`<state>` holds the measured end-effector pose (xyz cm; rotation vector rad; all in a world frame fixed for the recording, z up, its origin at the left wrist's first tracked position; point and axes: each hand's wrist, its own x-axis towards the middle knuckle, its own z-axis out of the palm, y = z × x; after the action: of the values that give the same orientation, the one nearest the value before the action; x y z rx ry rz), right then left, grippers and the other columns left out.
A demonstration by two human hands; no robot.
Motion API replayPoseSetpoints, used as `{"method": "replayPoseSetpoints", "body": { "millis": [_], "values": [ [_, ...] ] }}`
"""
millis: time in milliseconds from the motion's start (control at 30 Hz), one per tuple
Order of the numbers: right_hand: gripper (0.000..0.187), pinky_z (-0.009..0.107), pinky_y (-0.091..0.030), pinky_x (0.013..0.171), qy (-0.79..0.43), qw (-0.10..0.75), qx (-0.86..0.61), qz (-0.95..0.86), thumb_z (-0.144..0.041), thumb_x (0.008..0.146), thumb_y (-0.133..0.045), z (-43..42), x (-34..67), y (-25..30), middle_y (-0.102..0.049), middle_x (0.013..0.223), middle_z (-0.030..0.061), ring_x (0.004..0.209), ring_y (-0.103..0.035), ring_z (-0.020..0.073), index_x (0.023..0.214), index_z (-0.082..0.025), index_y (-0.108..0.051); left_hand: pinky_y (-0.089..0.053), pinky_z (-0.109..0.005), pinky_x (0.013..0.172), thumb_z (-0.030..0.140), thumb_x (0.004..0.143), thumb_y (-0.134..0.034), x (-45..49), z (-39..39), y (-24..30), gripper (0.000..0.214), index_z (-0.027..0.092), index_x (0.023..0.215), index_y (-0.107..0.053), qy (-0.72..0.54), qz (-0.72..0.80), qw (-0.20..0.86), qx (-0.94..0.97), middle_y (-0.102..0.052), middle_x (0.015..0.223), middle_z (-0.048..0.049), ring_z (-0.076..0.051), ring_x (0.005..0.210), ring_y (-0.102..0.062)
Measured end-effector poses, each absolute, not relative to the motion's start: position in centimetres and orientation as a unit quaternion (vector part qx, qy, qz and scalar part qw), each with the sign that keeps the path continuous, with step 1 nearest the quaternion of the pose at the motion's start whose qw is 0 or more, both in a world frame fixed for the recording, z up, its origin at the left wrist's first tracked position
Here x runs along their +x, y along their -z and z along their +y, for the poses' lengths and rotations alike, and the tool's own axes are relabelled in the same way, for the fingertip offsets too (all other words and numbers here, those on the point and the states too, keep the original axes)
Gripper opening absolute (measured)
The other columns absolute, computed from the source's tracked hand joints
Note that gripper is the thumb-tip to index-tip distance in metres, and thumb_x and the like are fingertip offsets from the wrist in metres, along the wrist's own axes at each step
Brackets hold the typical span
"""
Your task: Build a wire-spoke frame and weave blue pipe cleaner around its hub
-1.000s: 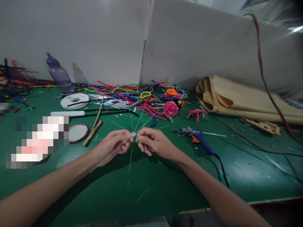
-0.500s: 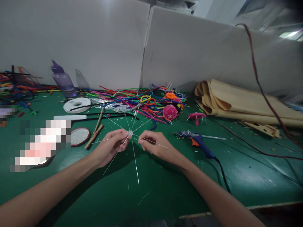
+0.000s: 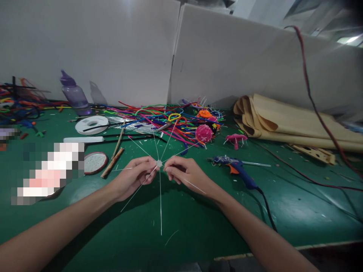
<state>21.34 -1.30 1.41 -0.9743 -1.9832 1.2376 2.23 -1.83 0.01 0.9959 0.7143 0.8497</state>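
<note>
A pale little hub with several thin, whitish wires fanning out from it, a spoked wire frame (image 3: 159, 163), is held above the green table. My left hand (image 3: 138, 172) is closed, its thumb and fingertips pinching the frame at the left side of the hub. From the right, my right hand (image 3: 187, 172) is closed on a thin whitish wire (image 3: 195, 186) whose tail trails over the back of the hand. Its fingertips are right beside the hub. Whether that wire joins the hub is hidden by the fingers.
A blue glue gun (image 3: 235, 168) with a cord lies right of my hands. Behind are colourful pipe cleaners (image 3: 147, 117), pink fuzzy pieces (image 3: 204, 133) and rolled brown paper (image 3: 283, 117). Leftward are a white spool (image 3: 92, 125), a stick (image 3: 112, 163), a round red-rimmed lid (image 3: 95, 163) and a purple bottle (image 3: 75, 94).
My right hand has moved in against the hub with its wire, closing the small gap. The spoked frame has shifted slightly right and turned a little, with my left hand still pinching it.
</note>
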Motion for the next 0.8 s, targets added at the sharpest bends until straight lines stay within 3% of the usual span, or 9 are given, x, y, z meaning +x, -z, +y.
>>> {"method": "replayPoseSetpoints", "body": {
  "millis": [800],
  "values": [
    [0.015,0.021,-0.034,0.054,-0.428,0.313,-0.376,-0.760,-0.027,0.085,-0.047,-1.37,21.58,-2.02,-0.048,0.062,-0.0031,0.055,-0.043,0.0075,0.078,-0.017,-0.056,-0.022,-0.021,0.046,0.021,0.082,-0.049,2.00,-1.83,0.20,0.018,0.013,0.069,-0.057,-0.352,0.301,0.765,0.448,-0.042,0.055,0.0017,-0.007,0.051,-0.036]
  ]
}}
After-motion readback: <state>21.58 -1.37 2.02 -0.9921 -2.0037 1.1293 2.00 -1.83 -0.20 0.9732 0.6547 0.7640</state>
